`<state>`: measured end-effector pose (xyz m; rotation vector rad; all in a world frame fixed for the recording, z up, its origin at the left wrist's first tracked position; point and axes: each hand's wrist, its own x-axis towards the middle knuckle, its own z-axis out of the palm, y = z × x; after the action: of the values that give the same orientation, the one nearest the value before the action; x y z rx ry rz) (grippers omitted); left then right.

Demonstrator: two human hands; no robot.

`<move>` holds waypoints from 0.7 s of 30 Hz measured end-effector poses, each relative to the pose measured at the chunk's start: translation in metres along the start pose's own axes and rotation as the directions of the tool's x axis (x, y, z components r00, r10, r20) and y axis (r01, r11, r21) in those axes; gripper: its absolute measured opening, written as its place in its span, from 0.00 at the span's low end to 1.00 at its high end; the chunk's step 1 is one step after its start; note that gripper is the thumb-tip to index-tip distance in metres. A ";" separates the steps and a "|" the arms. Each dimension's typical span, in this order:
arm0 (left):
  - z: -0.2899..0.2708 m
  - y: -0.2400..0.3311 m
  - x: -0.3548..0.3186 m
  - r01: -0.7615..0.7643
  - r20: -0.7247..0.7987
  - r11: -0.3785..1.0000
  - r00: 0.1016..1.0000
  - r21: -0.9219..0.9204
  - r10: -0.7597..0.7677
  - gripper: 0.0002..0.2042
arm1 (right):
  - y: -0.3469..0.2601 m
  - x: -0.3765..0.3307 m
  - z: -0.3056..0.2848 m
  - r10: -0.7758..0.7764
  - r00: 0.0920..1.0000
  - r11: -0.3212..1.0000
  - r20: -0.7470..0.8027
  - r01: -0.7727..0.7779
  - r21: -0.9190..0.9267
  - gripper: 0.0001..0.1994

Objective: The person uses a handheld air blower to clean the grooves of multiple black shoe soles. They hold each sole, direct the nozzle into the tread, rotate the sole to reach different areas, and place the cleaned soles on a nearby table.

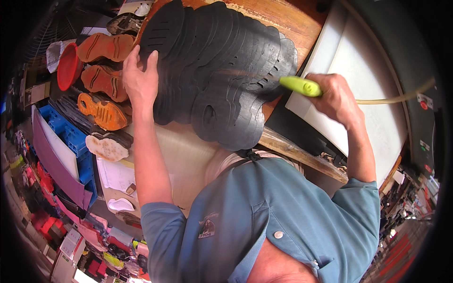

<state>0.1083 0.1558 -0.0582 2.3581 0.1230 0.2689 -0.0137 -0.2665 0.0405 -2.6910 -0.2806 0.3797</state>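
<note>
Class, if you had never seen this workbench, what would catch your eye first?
A broad spread of overlapping black sole-shaped sheets dominates the upper middle. At its right edge, a lime-green tool stands out, gripped in the right hand. On the upper left, a red bowl-shaped thing glows beside reddish-brown sole shapes.

Looks like a workshop for footwear parts, judging by the layered black sole-shaped sheets (212, 56) on the scarred wooden tabletop (295, 18) and the reddish-brown sole-shaped pieces (106, 45) set out at the left. Seems so, too, from the green-handled tool (299, 86), pale hose (394, 101), blue plastic crate (53, 119) and crowded, colourful clutter (94, 233) beyond.
</note>
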 end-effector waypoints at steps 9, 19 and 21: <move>-0.024 0.025 0.003 0.194 0.198 0.977 0.958 0.090 -0.209 0.48 | 0.028 0.031 -0.017 -0.196 0.795 0.947 -0.575 0.002 -0.321 0.22; -0.035 0.031 -0.014 0.374 0.315 0.903 0.901 -0.213 -0.299 0.44 | -0.070 -0.068 0.066 0.362 0.888 0.215 0.285 -0.377 0.901 0.39; -0.037 0.033 -0.016 0.402 0.357 0.894 0.879 -0.200 -0.315 0.43 | -0.079 -0.071 0.071 0.318 0.843 0.104 0.434 -0.486 0.868 0.41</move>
<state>0.0850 0.1548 -0.0123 2.0251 0.3472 -0.2641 -0.1134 -0.1875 0.0271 -1.3540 0.5731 0.6332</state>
